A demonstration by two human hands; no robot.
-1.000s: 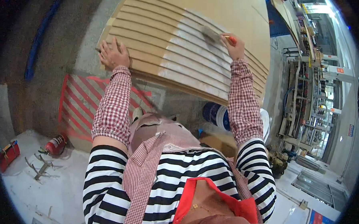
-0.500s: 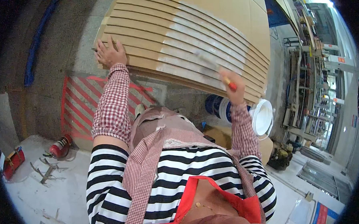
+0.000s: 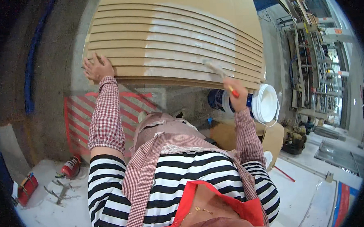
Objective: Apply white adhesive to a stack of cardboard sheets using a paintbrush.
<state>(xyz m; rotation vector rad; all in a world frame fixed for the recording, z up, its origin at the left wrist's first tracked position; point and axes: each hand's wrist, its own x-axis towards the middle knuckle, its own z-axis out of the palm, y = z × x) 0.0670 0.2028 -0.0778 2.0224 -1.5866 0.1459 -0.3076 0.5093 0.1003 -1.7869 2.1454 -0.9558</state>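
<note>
Leftmost, on the pale floor [image 3: 44, 217] at the lower edge: a red tool case [image 3: 26, 188], a scatter of metal hand tools [image 3: 59, 192] just beside it, and a small red fire extinguisher [image 3: 72, 167] lying on its side near the foot of the wall. Behind these, a panel of red diagonal stripes [image 3: 78, 118] against the grey concrete wall [image 3: 50, 78], with a blue pipe [image 3: 30, 67] running up the wall further left. Left hand [image 3: 97, 67]: fingers spread wide and flat, palm pressed on the lower left corner of the stack of wooden boards [image 3: 118, 43]; sleeve in red-and-white check. Stack of wooden boards: tan, stepped edges layered one above another, filling the upper middle of the view; a broad band of white paint [image 3: 183, 44] covers the central part of the edges, the left part bare. Paintbrush [image 3: 217, 73]: pale bristles close to the lower right part of the painted band, whether touching cannot be told; red end of its handle showing at the fist. Right hand [image 3: 237, 95]: closed around the paintbrush handle, raised just below the lower edge of the stack. Paint bucket [image 3: 267, 103]: white inside, blue-labelled outside, tipped toward the viewer, just right of the right hand, resting on a cardboard box [image 3: 272, 138]. Far right: metal workshop racking [image 3: 310, 67], well apart from the hands.
</note>
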